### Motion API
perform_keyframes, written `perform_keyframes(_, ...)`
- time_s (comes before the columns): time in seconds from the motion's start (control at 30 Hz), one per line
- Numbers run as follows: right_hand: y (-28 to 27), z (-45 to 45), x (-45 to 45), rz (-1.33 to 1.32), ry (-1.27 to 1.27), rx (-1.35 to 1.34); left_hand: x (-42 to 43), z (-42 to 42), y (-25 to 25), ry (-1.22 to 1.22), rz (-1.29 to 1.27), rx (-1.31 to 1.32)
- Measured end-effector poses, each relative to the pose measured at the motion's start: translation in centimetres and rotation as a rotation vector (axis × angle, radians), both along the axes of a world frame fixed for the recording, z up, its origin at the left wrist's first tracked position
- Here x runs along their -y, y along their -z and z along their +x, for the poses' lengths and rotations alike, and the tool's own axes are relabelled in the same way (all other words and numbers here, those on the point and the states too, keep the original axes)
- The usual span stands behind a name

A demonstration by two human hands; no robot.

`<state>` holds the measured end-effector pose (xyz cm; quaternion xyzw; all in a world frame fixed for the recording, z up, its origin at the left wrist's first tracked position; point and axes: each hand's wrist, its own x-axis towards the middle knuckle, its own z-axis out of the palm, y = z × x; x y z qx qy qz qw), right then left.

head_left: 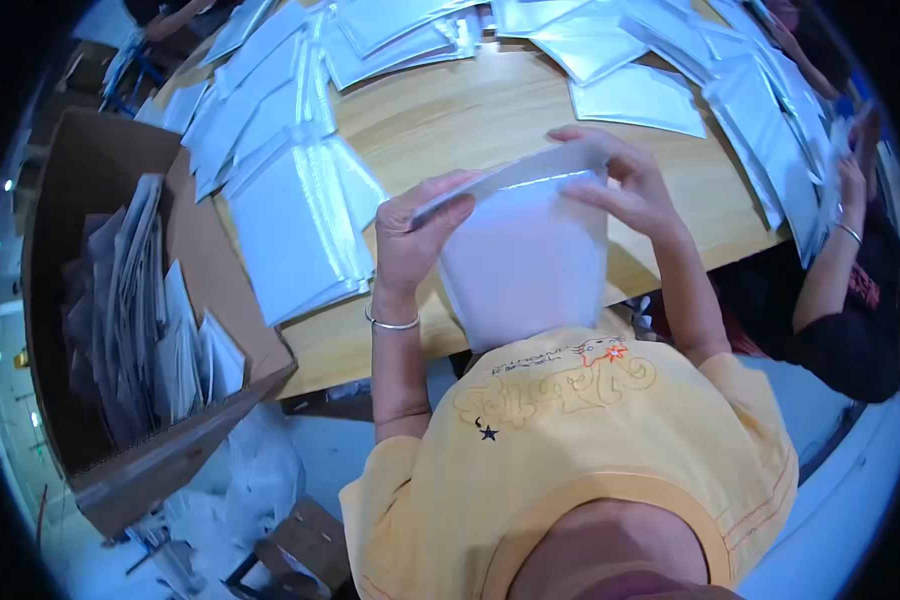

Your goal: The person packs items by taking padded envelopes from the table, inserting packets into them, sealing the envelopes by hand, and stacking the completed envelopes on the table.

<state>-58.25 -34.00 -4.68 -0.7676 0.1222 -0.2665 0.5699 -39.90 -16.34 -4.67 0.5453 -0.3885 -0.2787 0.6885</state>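
A white padded mailer [525, 265] stands tilted between my hands, its lower end against my yellow shirt. My left hand [422, 222] is closed on the left end of its upper edge, thumb in front. My right hand [625, 188] grips the right end of that edge, fingers behind and thumb on the near side. Along the top, the greyish flap [530, 172] is bent over, with a shiny strip below it. To the left of my left hand lies a stack of white mailers [295, 225] on the wooden table [410, 125].
A cardboard box [215, 255] at left holds grey and white mailers [130, 290]. More mailers [590, 40] cover the table's far side and right. A co-worker's hand [852, 185] handles a mailer at right; another person's arm [175, 18] shows at upper left.
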Motion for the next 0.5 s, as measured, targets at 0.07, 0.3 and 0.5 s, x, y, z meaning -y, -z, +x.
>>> perform_keyframes(0.07,0.9,2.3,0.7,-0.011,-0.111,0.036,-1.2,1.1,-0.3,-0.020,0.016,0.033)
perform_keyframes(0.3,3.3,0.5,3.0,0.196,-0.539,0.187,-2.6,3.9,2.7,0.402,-0.001,-0.003)
perform_keyframes(0.5,0.2,2.1,1.8,0.215,-0.317,-0.212,-3.0,3.4,1.6,0.275,0.066,0.148)
